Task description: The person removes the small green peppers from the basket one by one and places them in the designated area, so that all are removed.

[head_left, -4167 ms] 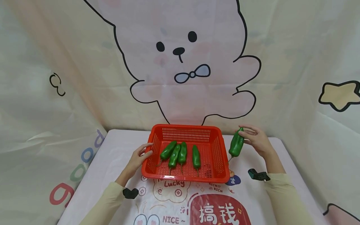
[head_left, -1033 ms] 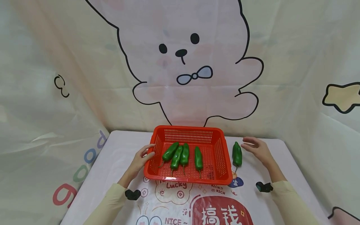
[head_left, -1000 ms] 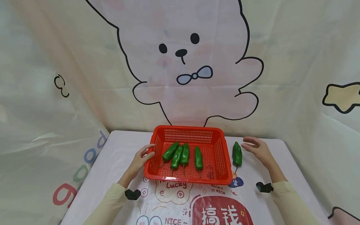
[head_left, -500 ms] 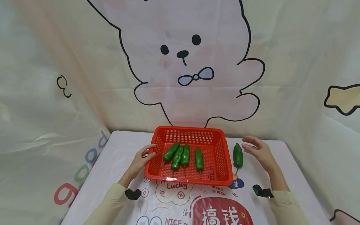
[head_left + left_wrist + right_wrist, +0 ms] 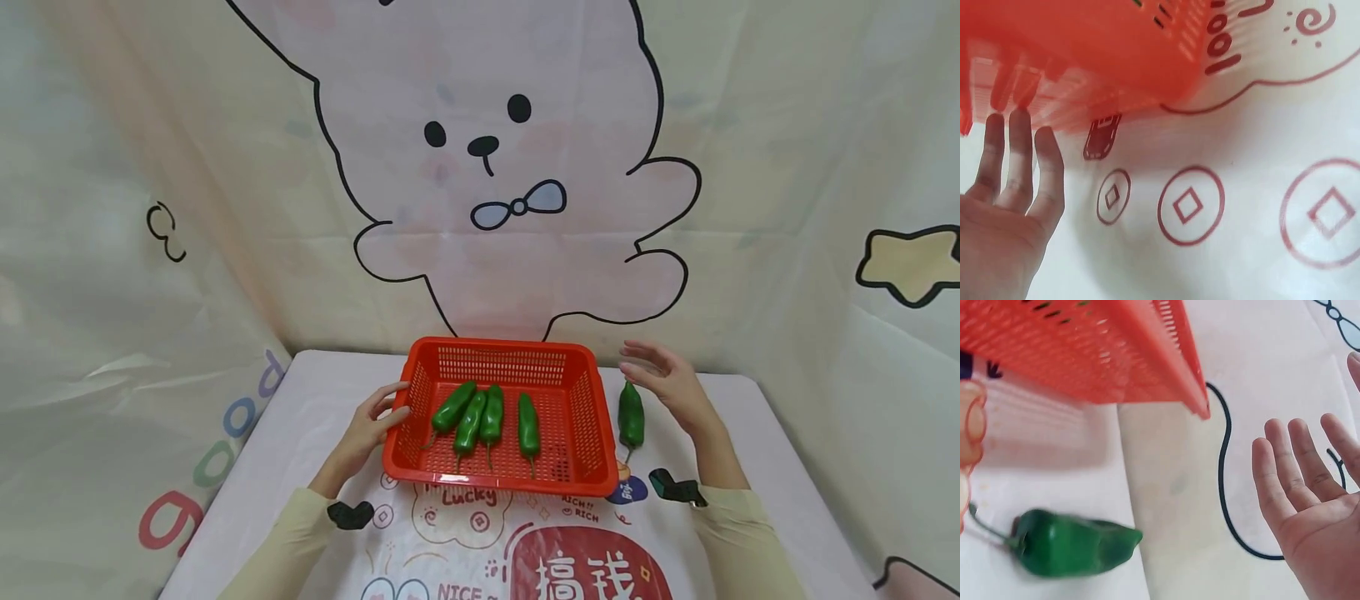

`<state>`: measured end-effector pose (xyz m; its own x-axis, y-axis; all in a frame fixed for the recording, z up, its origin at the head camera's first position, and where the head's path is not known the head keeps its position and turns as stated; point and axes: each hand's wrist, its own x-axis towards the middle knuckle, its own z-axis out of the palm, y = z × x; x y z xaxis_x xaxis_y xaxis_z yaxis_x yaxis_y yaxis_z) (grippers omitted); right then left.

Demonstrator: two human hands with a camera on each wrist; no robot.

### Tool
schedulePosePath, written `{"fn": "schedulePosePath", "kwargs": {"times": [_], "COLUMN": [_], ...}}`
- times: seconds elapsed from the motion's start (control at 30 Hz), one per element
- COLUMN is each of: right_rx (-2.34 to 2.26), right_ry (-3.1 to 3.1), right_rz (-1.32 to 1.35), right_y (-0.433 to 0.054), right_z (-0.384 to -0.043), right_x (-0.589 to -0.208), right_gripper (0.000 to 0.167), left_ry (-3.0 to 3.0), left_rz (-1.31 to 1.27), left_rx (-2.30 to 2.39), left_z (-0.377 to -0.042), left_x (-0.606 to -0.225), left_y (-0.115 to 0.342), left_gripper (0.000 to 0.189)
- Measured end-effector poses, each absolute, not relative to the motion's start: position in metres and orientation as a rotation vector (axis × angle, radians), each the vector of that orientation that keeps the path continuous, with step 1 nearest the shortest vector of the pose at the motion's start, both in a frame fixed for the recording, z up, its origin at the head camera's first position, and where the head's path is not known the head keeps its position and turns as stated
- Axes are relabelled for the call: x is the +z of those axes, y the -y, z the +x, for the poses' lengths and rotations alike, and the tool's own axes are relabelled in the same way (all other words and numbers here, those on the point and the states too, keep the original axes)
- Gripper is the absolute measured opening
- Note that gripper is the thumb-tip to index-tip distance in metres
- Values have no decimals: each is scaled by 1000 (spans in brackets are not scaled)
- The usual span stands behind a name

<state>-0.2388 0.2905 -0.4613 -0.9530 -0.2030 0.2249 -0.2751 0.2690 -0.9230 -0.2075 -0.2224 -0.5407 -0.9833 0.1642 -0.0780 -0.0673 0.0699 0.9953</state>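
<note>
A red plastic basket (image 5: pixel 570 487) stands on the table with several green peppers (image 5: pixel 491 414) in it. At its left rim rests my left hand (image 5: pixel 367 427); in the left wrist view its straight fingertips (image 5: pixel 1020 119) meet the basket wall. One more green pepper (image 5: pixel 632 417) lies on the table to the right of the basket, stem toward me. My right hand (image 5: pixel 667 379) hovers just beyond this pepper's tip, fingers spread and holding nothing. In the right wrist view the palm (image 5: pixel 1329 531) shows bare, apart from the pepper (image 5: pixel 1075 544).
A white cloth with red prints (image 5: pixel 585 558) covers the table. A curtain with a cartoon bear (image 5: pixel 495 250) hangs right behind the basket, and more curtain closes off both sides. Dark bands (image 5: pixel 675 486) sit at both wrists.
Some seconds ago my right hand held the fifth pepper raised; it was set down right of the basket and released. Since then the right hand has moved up and left. The left hand stays put.
</note>
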Motion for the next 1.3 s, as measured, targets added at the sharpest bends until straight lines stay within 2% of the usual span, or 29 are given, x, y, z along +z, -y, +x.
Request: {"fn": "schedulePosePath", "kwargs": {"times": [0.37, 0.7, 1.3], "right_rx": [1927, 2053, 2221], "right_ry": [2378, 2338, 2276], "right_rz": [576, 591, 625], "right_y": [-254, -221, -181], "right_z": [-255, -261, -270], "right_x": [-450, -443, -463], "right_gripper": [48, 50, 48], "left_ry": [-2145, -2171, -2151], "left_rz": [84, 42, 8], "left_rx": [2038, 2047, 2057], "left_z": [-207, -206, -205], "left_x": [-546, -550, -549], "left_y": [223, 221, 220], "left_gripper": [56, 59, 57]}}
